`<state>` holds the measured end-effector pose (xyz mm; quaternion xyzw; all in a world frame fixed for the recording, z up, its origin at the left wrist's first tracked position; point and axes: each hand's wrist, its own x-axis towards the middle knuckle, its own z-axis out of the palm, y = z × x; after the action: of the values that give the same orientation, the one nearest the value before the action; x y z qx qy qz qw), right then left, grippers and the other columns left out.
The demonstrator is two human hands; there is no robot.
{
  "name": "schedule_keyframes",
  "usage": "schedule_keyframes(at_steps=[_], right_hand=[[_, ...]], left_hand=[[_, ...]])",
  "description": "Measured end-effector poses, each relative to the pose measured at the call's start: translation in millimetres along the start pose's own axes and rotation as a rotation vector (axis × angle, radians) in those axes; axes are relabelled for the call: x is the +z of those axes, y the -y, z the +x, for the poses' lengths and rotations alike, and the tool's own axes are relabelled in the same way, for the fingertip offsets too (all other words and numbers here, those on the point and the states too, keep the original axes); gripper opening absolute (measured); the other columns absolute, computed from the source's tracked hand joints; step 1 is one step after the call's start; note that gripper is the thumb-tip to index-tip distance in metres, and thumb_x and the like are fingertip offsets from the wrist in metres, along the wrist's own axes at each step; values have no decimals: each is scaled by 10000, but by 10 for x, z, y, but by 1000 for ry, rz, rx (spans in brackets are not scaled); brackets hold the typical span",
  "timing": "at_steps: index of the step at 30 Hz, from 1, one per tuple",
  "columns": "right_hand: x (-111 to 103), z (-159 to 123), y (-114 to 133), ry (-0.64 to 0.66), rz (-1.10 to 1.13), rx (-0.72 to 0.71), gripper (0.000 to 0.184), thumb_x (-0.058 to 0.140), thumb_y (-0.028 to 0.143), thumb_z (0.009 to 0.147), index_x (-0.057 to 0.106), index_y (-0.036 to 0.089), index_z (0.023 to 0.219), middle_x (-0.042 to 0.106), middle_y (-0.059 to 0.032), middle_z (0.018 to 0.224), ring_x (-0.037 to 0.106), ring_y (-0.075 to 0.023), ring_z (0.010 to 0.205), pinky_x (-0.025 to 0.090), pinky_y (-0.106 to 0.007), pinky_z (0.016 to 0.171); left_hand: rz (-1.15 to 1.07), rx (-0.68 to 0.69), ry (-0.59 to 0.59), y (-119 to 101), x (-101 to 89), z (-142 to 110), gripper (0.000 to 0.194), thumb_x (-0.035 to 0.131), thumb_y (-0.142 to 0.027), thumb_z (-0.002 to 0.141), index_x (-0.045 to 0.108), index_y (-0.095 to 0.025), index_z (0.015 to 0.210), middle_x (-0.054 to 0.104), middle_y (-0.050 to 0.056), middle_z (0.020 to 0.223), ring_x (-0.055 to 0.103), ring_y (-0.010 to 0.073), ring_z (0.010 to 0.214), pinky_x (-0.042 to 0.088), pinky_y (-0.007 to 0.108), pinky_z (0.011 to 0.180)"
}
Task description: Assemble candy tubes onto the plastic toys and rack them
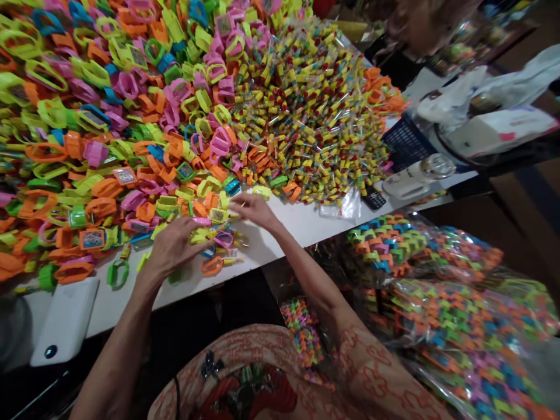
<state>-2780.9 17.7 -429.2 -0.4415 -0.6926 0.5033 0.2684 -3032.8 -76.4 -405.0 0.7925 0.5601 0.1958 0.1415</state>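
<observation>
My left hand (175, 242) is at the front of the toy watch pile, palm down. Its thumb and fingers close around a yellow toy watch (199, 235), which they partly cover. My right hand (254, 211) reaches in from the right, fingers bent together beside another yellow toy watch with a square face (219, 215). Whatever its fingertips grip is too small to make out. Just below the hands, an orange toy watch (212, 266) and small yellow-tipped clear tubes (231, 261) lie near the table edge. A green toy watch (118, 273) lies left of my left hand.
Behind the hands rises a large heap of colourful toy watches (126, 87), beside a heap of small yellow tubes (306, 111). On the white table (297, 221) are a white power bank (65, 321) and a white bottle-like device (415, 178). Filled clear bags (455, 315) stand at right.
</observation>
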Motion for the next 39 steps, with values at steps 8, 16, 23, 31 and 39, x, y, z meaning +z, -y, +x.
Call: schedule_keyframes(at_steps=[8, 16, 23, 31, 39], right_hand=[[-18, 390, -33, -95, -863, 332, 426, 469, 76, 921, 638, 125, 1309, 655, -210, 1336, 634, -303, 1208, 490, -398, 988], [-117, 167, -89, -268, 205, 261, 124, 641, 232, 696, 565, 183, 780, 667, -6, 706, 644, -161, 667, 540, -274, 657], [265, -47, 391, -72, 644, -26, 355, 840, 389, 688, 676, 177, 920, 707, 16, 769, 696, -121, 662, 571, -232, 651], [367, -217, 410, 57, 691, 44, 328, 872, 389, 688, 791, 147, 893, 704, 1, 713, 618, -99, 630, 529, -224, 619], [180, -216, 463, 203, 617, -98, 169, 840, 266, 737, 820, 159, 867, 716, -11, 825, 625, -93, 716, 528, -224, 691]], left_hand=[[266, -291, -70, 211, 448, 927, 277, 709, -422, 855, 664, -184, 721, 696, 184, 947, 620, 395, 1056, 435, 539, 966], [-143, -252, -298, 72, 356, 768, 131, 666, -247, 731, 581, -221, 827, 677, 44, 886, 624, 227, 847, 464, 348, 778], [-474, -351, -333, -242, 243, 360, 78, 600, -256, 664, 592, -216, 731, 613, -3, 764, 552, 147, 689, 446, 279, 644], [-914, -573, -303, -391, 246, 166, 173, 597, -344, 659, 589, -216, 776, 541, -40, 591, 454, 111, 516, 364, 238, 504], [-824, -466, -126, -501, 92, 138, 150, 577, -343, 588, 586, -194, 571, 498, -18, 585, 410, 122, 593, 321, 262, 565]])
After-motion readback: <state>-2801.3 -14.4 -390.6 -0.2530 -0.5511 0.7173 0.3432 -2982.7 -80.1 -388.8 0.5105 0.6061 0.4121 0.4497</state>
